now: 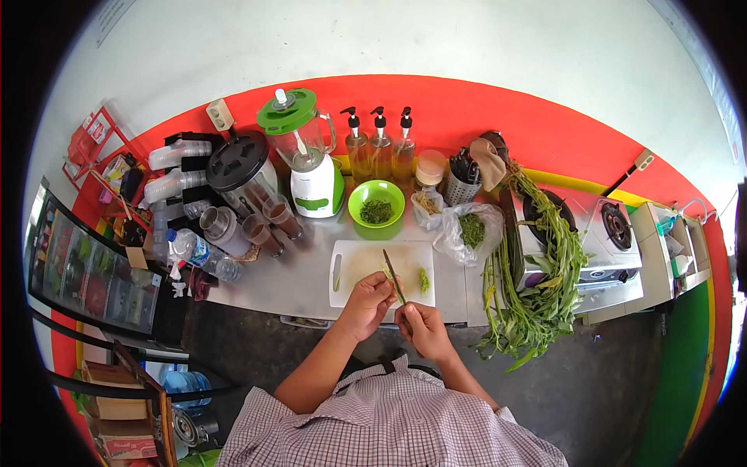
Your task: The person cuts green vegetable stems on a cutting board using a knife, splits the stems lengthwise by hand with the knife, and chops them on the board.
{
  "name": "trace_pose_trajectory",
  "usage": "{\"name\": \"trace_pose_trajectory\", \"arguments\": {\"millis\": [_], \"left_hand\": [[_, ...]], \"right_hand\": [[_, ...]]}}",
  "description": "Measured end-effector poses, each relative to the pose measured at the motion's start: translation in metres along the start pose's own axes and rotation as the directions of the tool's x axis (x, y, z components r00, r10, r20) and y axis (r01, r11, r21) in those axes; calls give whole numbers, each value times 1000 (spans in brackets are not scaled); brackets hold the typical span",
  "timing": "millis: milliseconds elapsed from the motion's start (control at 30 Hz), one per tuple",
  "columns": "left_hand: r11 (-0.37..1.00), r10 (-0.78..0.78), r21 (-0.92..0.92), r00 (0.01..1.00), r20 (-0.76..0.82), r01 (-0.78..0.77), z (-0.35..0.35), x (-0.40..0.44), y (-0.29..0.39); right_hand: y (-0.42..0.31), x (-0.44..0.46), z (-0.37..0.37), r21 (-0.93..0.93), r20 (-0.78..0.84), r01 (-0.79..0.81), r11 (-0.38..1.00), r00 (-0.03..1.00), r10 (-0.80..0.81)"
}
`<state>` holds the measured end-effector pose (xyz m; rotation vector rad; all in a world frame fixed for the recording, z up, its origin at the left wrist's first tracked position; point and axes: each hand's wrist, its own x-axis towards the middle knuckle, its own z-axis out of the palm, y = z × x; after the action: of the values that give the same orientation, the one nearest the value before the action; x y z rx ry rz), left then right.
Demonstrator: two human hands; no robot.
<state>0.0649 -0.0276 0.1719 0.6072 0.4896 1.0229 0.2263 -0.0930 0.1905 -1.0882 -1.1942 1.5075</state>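
Observation:
My right hand (421,325) grips a knife (394,274) by its handle, the blade pointing up and away over the white cutting board (362,253). Beside the blade, my left hand (370,302) is closed in a pinch on a small green vegetable piece, mostly hidden by the fingers. Cut light-green pieces (424,280) lie on the board's right side, and a longer green piece (337,278) rests near its left edge. Behind the board stands a green bowl (376,232) with chopped greens (377,211) in it.
Right of the board sit a plastic bag (489,224) of chopped greens and a leafy bundle (537,292) draped over the gas stove (615,261). A blender (315,187), pump bottles (380,156), brown cups (263,236) and a water bottle (198,251) line the counter.

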Motion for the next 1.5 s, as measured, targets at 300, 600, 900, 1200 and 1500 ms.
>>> {"name": "trace_pose_trajectory", "arguments": {"millis": [300, 600, 900, 1200, 1500], "left_hand": [[996, 32, -85, 999, 5, -32, 0, 4, -1], [995, -88, -28, 992, 93, 91, -5, -7, -11], [994, -106, 52, 985, 139, 100, -8, -11, -6], [994, -104, 38, 984, 143, 100, -6, -10, -1], [988, -61, 148, 980, 187, 34, -5, -11, 5]], "right_hand": [[9, 2, 6, 10, -12, 2, 1000, 1000, -2], [9, 0, 7, 71, -4, -1, 997, 1000, 1], [8, 0, 5, 117, 63, -78, 990, 995, 71], [5, 4, 4, 161, 123, -146, 976, 984, 127], [7, 1, 7, 189, 56, -75, 979, 996, 66]]}}
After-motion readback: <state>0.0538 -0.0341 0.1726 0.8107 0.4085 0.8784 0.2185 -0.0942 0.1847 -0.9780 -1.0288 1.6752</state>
